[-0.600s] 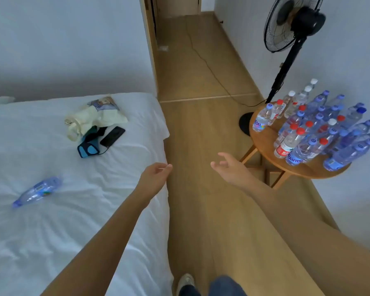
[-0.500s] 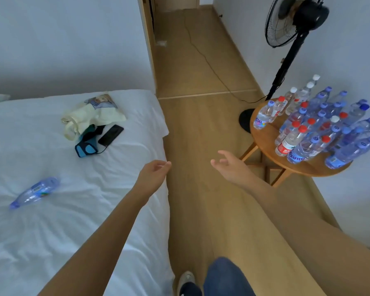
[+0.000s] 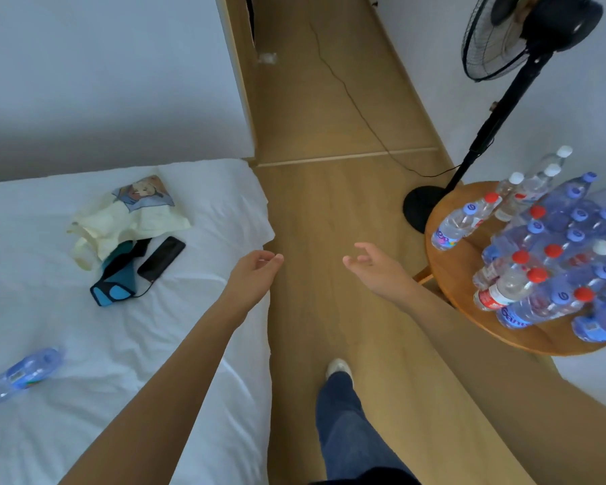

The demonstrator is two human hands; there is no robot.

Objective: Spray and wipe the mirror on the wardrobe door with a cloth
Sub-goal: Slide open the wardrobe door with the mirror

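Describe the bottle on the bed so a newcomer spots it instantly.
Start at the white bed on the left. Near its lower left edge a clear water bottle lies on its side, alone; every other bottle stands upright on the round wooden table.

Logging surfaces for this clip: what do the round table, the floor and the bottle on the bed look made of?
Table: wood, satin orange-brown top, faint grain. Floor: wood-look planks, probably laminate, matte, with a seam strip across. Bottle: clear thin plastic, blue-tinted and see-through, lying on the white sheet.
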